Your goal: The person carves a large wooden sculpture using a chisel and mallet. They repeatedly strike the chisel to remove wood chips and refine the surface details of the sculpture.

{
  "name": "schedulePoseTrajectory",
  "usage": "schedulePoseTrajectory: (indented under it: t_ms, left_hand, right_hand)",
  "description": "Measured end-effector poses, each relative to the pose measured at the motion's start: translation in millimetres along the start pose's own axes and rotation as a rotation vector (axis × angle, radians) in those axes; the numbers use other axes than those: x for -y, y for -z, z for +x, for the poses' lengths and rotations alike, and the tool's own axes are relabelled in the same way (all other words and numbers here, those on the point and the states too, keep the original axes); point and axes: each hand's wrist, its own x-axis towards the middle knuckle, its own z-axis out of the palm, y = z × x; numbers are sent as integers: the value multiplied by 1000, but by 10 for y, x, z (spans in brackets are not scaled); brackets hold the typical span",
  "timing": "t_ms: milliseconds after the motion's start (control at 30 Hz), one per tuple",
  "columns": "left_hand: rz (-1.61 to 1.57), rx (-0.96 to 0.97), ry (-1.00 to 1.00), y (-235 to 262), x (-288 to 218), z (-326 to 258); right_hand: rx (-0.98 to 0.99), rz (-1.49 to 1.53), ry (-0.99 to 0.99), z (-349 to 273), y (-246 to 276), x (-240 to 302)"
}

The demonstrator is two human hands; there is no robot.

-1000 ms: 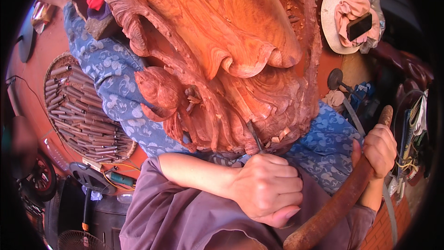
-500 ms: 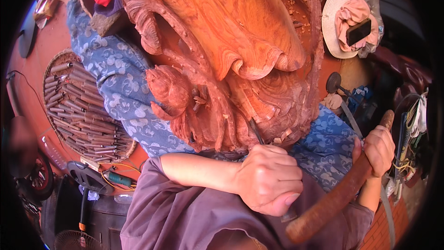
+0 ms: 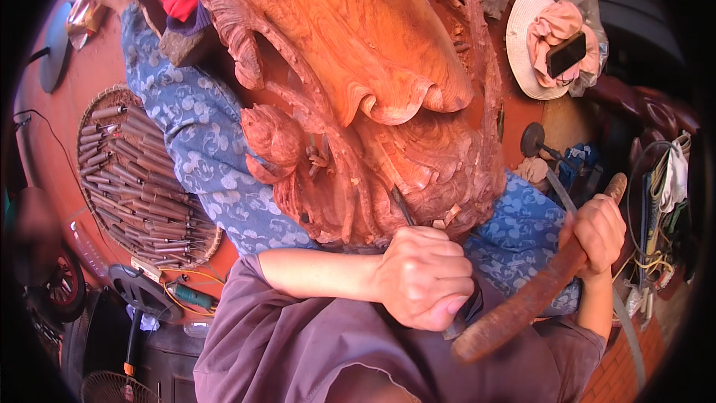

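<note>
Blue flower-patterned cloth (image 3: 201,157) covers the support under a large reddish-brown carved wooden sculpture (image 3: 373,104), with a round woven tray of carving chisels (image 3: 134,179) lying to its left. Below the carving, the left hand (image 3: 425,276) is fisted around a slim metal chisel (image 3: 403,205) whose tip touches the carved lower edge. The right hand (image 3: 597,231) grips a long reddish wooden mallet (image 3: 529,298), held slantwise just beside the left hand.
</note>
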Motion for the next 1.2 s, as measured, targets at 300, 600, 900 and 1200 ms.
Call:
schedulePoseTrajectory:
  t_ms: [300,600,900,1200]
  left_hand:
    - [6,55,-3,45,12,-43]
    - [46,6,-17,-7,15,-65]
    - [112,-48,-48,-7,52,-5]
    - [-31,-57,-27,-72,-81,6]
  right_hand:
    - [-105,13,79,-108,-11,-29]
    - [-117,22,116,-92,51,10]
    - [-160,92,149,-61,19,29]
    - [-97,71,44,60,19,82]
